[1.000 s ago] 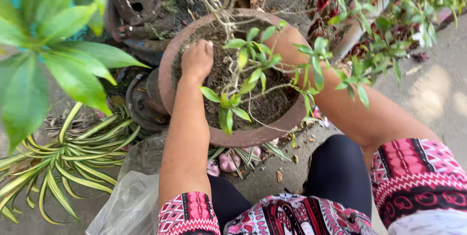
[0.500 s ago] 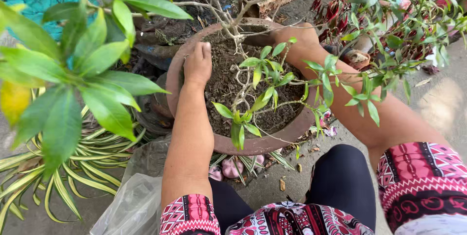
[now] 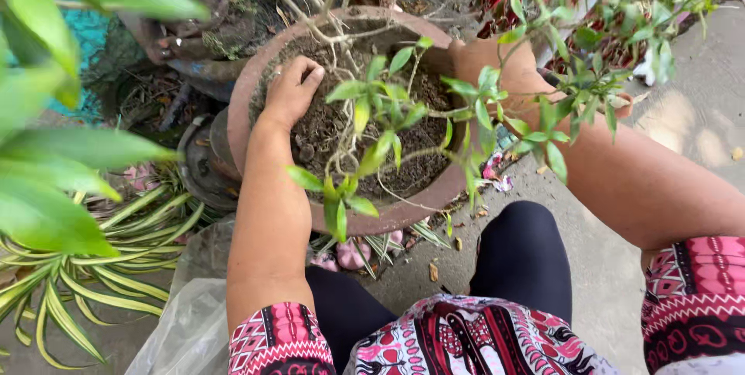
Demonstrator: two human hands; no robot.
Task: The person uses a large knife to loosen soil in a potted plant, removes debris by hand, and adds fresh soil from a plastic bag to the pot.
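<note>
Pot: we see a round reddish clay pot (image 3: 247,103) in the upper middle of the frame, filled with dark, lumpy soil (image 3: 403,150).
Shrub: a thin-stemmed shrub (image 3: 372,111) rises from the soil; its pale bare twigs run toward the upper left and its green leaves spread over the pot's middle and right.
Left hand: our left hand (image 3: 291,92) lies palm down on the soil at the pot's left inner edge, fingers curled and pressed together into the earth, holding nothing we can make out.
Right hand: our right hand (image 3: 497,64) sits at the pot's right rim, in the upper right of centre; leaves cover the fingers, so we cannot tell whether they are spread or closed, or whether they grip the rim.
Arms: both forearms reach up from the bottom of the frame, with patterned pink, black and white sleeves (image 3: 281,340) at the lower edge.
Knees: dark trousers (image 3: 524,258) show below the pot, on either side of it.
Bag: a clear plastic bag (image 3: 190,321) lies at lower left, beside the left arm.
Striped plant: long yellow-green striped leaves (image 3: 85,274) fan out at lower left.
Big leaves: blurred broad green leaves (image 3: 54,150) fill the left edge, close to the camera.
Ground: grey concrete (image 3: 691,119) at right, with dry scraps near the pot's base.
</note>
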